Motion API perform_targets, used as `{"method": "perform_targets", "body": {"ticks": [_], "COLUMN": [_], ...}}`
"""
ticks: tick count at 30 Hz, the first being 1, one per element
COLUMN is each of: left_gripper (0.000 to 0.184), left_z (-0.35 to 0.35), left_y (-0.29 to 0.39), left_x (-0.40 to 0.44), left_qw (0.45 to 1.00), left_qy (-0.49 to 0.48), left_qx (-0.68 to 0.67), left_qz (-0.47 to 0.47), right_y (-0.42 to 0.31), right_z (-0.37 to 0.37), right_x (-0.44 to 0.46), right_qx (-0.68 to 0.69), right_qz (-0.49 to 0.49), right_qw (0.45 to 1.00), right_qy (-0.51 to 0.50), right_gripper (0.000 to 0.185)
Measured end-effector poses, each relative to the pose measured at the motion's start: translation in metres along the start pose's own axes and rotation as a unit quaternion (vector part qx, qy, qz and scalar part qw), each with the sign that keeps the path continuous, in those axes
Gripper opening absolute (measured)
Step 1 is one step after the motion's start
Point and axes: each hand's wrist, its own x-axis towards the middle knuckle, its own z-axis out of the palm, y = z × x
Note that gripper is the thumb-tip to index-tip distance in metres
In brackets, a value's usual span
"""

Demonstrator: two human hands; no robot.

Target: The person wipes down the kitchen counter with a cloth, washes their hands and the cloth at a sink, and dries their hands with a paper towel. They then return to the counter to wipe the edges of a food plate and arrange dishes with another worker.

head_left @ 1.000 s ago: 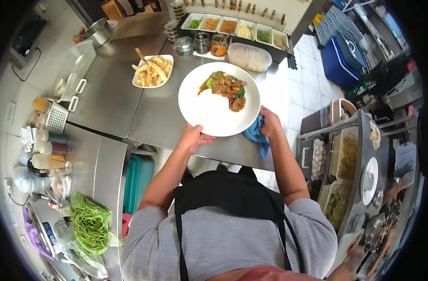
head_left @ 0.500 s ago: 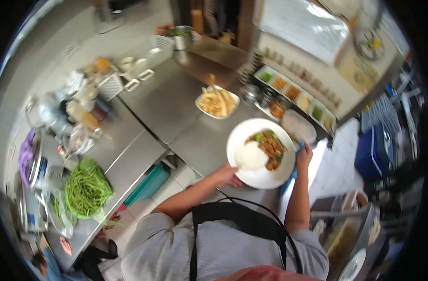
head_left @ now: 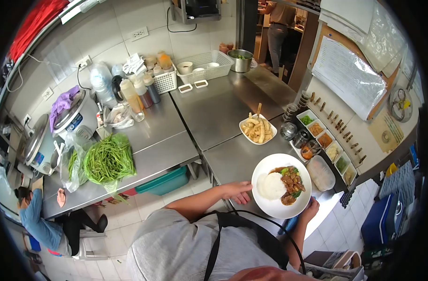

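A round white plate [head_left: 266, 208] with white rice [head_left: 271, 186] and a brown saucy dish with green vegetables [head_left: 292, 182] is over the steel counter's near edge. My left hand [head_left: 237, 192] is at its left rim, fingers apart, the fingertips touching the rim or just beside it. At the lower right rim my right hand [head_left: 309, 210] grips the plate, its fingers partly hidden behind it. A blue cloth [head_left: 289, 225] shows under the plate by that hand. Just beyond the plate stands a white bowl of pale fried strips [head_left: 258, 129] with a wooden-handled utensil.
Right of the plate are a lidded plastic container [head_left: 320, 173], jars [head_left: 301, 138] and a topping tray [head_left: 333, 152]. Bagged green beans [head_left: 109, 159], sauce bottles [head_left: 129, 93] and baskets [head_left: 209, 65] line the left and back. A person [head_left: 45, 225] sits at lower left; another [head_left: 277, 35] stands beyond the doorway.
The view has swung left, bringing the seated person and doorway into sight. The plate stays with my right hand; my left hand's fingers now show beside the rim rather than reaching under it.
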Motion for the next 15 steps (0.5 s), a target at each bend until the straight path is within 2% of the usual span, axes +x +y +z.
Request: {"method": "perform_targets", "body": {"ticks": [4, 8, 10, 12, 14, 15], "left_gripper": [0.054, 0.044, 0.053, 0.064, 0.072, 0.068], "left_z": [-0.036, -0.089, -0.122, -0.134, -0.136, -0.130], "left_y": [-0.011, -0.063, -0.120, -0.171, -0.218, -0.233], "left_x": [-0.049, -0.093, -0.103, -0.114, -0.121, -0.121], "left_qw": [0.997, 0.991, 0.982, 0.962, 0.914, 0.886], "left_qy": [0.052, 0.108, 0.131, 0.210, 0.278, 0.289], "left_qx": [-0.026, -0.075, -0.123, -0.095, -0.034, -0.050], "left_qz": [0.043, -0.002, -0.053, -0.148, -0.293, -0.358], "right_y": [0.007, 0.011, 0.009, 0.014, 0.015, 0.013], "right_z": [0.003, 0.003, 0.002, 0.005, 0.005, 0.003], "right_x": [-0.003, -0.003, -0.004, -0.003, -0.002, -0.002], "right_qx": [0.006, 0.033, 0.039, 0.038, 0.028, 0.027], "right_qz": [0.012, 0.022, 0.032, 0.042, 0.048, 0.049], "right_qw": [1.000, 0.999, 0.999, 0.998, 0.998, 0.998], "right_qy": [0.020, 0.027, 0.019, 0.018, 0.008, 0.011], "right_gripper": [0.030, 0.031, 0.031, 0.029, 0.028, 0.027]}}
